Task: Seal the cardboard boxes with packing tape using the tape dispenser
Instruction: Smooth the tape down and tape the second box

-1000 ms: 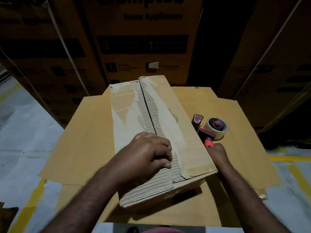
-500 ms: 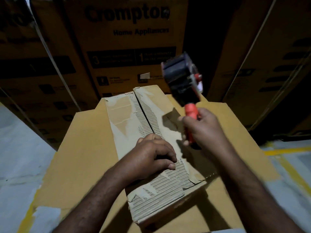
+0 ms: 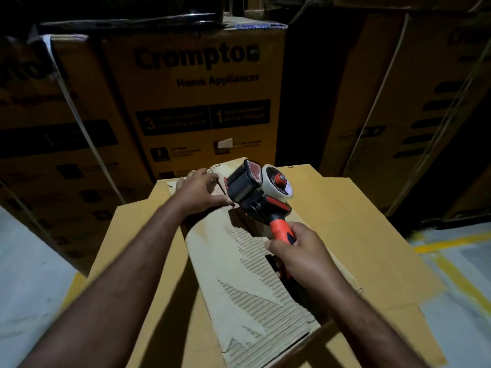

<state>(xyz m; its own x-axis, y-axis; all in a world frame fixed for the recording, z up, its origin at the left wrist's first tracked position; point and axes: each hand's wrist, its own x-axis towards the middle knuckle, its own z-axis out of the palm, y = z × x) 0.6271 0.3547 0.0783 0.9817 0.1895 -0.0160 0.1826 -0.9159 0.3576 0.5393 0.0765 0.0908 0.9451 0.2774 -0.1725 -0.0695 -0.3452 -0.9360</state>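
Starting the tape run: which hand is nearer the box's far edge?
Left. Left hand rests at the far edge of the box; right hand grips the tape dispenser mid-box.

Matt corrugated cardboard box with torn, ribbed top, glossy black-and-orange plastic tape dispenser, smooth printed cartons

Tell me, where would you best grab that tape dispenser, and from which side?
By its orange handle, from the near side, as the right hand grips it now. The handle juts back toward the person and is slim enough to wrap fingers round; the tape roll and black head at the far end are bulky and should stay free.
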